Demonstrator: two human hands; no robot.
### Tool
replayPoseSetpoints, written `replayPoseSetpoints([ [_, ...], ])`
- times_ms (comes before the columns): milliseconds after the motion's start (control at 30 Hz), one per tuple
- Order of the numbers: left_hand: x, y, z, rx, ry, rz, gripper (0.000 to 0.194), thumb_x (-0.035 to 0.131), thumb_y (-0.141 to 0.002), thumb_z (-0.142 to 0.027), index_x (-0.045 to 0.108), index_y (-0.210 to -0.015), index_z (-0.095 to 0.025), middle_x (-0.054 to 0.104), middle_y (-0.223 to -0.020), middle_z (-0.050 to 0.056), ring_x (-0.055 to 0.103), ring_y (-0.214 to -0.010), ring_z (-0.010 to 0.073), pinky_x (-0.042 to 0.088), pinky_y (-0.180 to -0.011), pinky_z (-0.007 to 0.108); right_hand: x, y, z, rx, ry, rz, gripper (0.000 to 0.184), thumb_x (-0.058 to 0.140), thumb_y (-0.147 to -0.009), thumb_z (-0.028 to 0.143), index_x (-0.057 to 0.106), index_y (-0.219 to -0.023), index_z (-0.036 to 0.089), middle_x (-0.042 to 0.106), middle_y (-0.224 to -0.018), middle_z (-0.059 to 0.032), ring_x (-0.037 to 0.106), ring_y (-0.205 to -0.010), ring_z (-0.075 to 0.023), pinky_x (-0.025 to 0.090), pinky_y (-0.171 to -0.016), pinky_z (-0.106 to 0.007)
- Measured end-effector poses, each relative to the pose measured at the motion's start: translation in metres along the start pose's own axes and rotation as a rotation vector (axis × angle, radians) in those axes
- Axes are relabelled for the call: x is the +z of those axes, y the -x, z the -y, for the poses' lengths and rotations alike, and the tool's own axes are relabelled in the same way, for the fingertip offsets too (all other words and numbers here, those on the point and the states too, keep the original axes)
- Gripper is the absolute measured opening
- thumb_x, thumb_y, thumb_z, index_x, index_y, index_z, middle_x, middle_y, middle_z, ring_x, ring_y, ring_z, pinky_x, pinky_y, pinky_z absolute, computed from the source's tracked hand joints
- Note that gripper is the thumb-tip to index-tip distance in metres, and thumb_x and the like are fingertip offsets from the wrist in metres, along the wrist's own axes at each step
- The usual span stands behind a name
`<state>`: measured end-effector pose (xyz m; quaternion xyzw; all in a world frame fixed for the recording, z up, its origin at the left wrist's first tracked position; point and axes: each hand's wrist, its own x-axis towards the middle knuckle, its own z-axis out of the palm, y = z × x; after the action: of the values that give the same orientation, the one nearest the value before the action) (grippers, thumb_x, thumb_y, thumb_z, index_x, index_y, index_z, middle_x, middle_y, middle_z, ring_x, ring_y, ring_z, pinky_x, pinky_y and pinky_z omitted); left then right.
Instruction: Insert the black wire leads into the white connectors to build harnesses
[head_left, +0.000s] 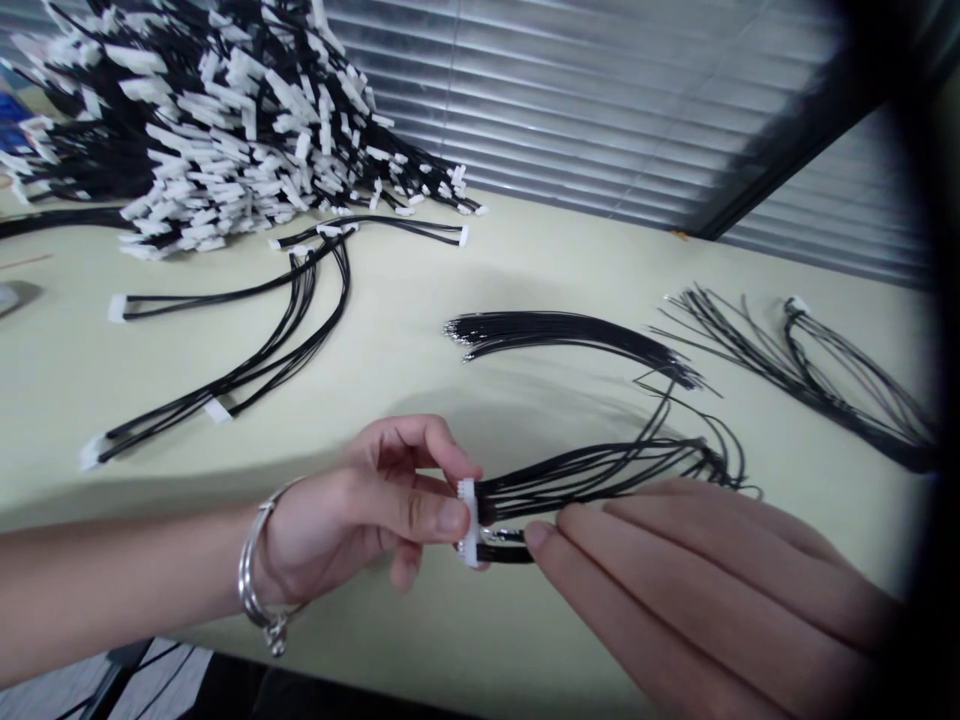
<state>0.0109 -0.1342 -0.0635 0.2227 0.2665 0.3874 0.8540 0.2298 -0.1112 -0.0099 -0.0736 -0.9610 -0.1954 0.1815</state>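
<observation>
My left hand point(405, 500), with a silver bracelet point(259, 570) at the wrist, pinches a white multi-pin connector housing point(469, 520) between thumb and fingers. Several black wires point(570, 475) run out of the housing's right side and trail off to the right. Close beside it, my right hand point(690, 580) pinches a black wire point(506, 536) whose shiny metal terminal points at the housing. Whether that terminal has entered a slot I cannot tell. Another black wire group leaves the housing's lower end and passes under my right fingertips.
A big heap of black cables with white connectors point(225, 140) fills the back left. Finished-looking harnesses point(277, 350) lie at left. A bundle of loose black wires point(570, 335) rests mid-table, with another cable bunch point(817, 380) at right. Window blinds point(562, 100) stand behind the table.
</observation>
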Motion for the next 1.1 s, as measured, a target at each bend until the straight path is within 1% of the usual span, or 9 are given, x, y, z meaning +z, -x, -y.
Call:
replayPoseSetpoints([
  [167, 0.000, -0.001, 0.000, -0.012, -0.006, -0.017, 0.019, 0.070, -0.067, -0.004, 0.063, -0.079, -0.016, 0.064, -0.075, -0.002, 0.063, -0.055, 0.0076, 0.048, -0.035, 0.007, 0.003, 0.004, 0.001, -0.055, -0.060, -0.028, 0.022, 0.046, -0.085, 0.018, 0.063, -0.098, 0.015, 0.061, -0.099, -0.0014, 0.053, -0.083, -0.0133, 0.043, -0.070, -0.030],
  [433, -0.001, -0.001, 0.002, -0.022, -0.030, -0.007, 0.019, 0.072, -0.065, -0.006, 0.062, -0.078, -0.015, 0.064, -0.071, 0.000, 0.064, -0.057, 0.0103, 0.048, -0.035, 0.008, 0.003, 0.004, -0.002, -0.200, 0.091, 0.003, 0.024, 0.043, -0.083, 0.007, 0.062, -0.095, 0.016, 0.059, -0.106, -0.0023, 0.052, -0.081, -0.0114, 0.043, -0.066, -0.027],
  [500, -0.001, -0.001, 0.002, -0.018, -0.035, -0.004, 0.019, 0.071, -0.065, -0.005, 0.061, -0.077, -0.015, 0.065, -0.071, -0.001, 0.064, -0.057, 0.0100, 0.049, -0.035, 0.008, 0.002, 0.003, -0.002, -0.192, 0.067, 0.004, 0.023, 0.044, -0.084, 0.009, 0.062, -0.096, 0.017, 0.060, -0.105, -0.0013, 0.052, -0.082, -0.0111, 0.043, -0.067, -0.026],
  [600, -0.001, -0.001, 0.001, -0.018, -0.034, 0.003, 0.018, 0.071, -0.065, -0.004, 0.062, -0.077, -0.015, 0.065, -0.072, -0.001, 0.062, -0.055, 0.0085, 0.049, -0.036, 0.008, 0.001, 0.001, 0.000, -0.113, 0.008, -0.015, 0.024, 0.042, -0.087, 0.013, 0.064, -0.095, 0.017, 0.061, -0.099, 0.0001, 0.052, -0.080, -0.0098, 0.043, -0.065, -0.025],
  [700, -0.001, 0.000, 0.001, -0.022, -0.037, -0.005, 0.018, 0.071, -0.066, -0.004, 0.062, -0.077, -0.015, 0.065, -0.071, -0.001, 0.062, -0.054, 0.0083, 0.049, -0.035, 0.008, 0.001, 0.001, 0.002, -0.052, -0.024, -0.028, 0.027, 0.039, -0.087, 0.011, 0.064, -0.093, 0.017, 0.061, -0.096, 0.0004, 0.051, -0.079, -0.0090, 0.043, -0.064, -0.024],
  [800, -0.001, 0.000, 0.001, -0.019, -0.046, -0.003, 0.018, 0.071, -0.065, -0.004, 0.062, -0.077, -0.015, 0.065, -0.072, -0.001, 0.063, -0.056, 0.0092, 0.049, -0.035, 0.008, 0.003, 0.002, 0.001, -0.106, -0.025, -0.015, 0.027, 0.039, -0.086, 0.009, 0.063, -0.094, 0.018, 0.061, -0.100, -0.0002, 0.052, -0.082, -0.0098, 0.045, -0.066, -0.025],
  [900, -0.001, 0.000, 0.002, -0.015, -0.057, 0.003, 0.018, 0.071, -0.065, -0.004, 0.062, -0.076, -0.015, 0.064, -0.071, -0.001, 0.063, -0.057, 0.0093, 0.049, -0.035, 0.008, 0.007, 0.002, -0.002, -0.169, 0.008, -0.008, 0.029, 0.037, -0.086, 0.010, 0.063, -0.094, 0.019, 0.062, -0.101, -0.0016, 0.052, -0.078, -0.0116, 0.045, -0.060, -0.026],
  [1067, -0.001, -0.001, 0.002, 0.001, -0.093, -0.016, 0.018, 0.072, -0.065, -0.005, 0.062, -0.076, -0.014, 0.064, -0.069, -0.001, 0.062, -0.054, 0.0089, 0.048, -0.035, 0.008, 0.011, 0.000, -0.006, -0.339, 0.160, -0.151, 0.037, 0.029, -0.091, 0.010, 0.064, -0.085, 0.019, 0.064, -0.089, 0.0000, 0.052, -0.072, -0.0108, 0.043, -0.067, -0.026],
  [1100, -0.001, -0.002, 0.002, 0.001, -0.103, -0.022, 0.018, 0.072, -0.064, -0.005, 0.062, -0.076, -0.014, 0.064, -0.068, 0.000, 0.062, -0.053, 0.0086, 0.048, -0.035, 0.008, 0.011, 0.000, -0.005, -0.376, 0.174, -0.144, 0.036, 0.030, -0.092, 0.012, 0.064, -0.084, 0.019, 0.064, -0.088, 0.0006, 0.052, -0.073, -0.0107, 0.042, -0.068, -0.026],
])
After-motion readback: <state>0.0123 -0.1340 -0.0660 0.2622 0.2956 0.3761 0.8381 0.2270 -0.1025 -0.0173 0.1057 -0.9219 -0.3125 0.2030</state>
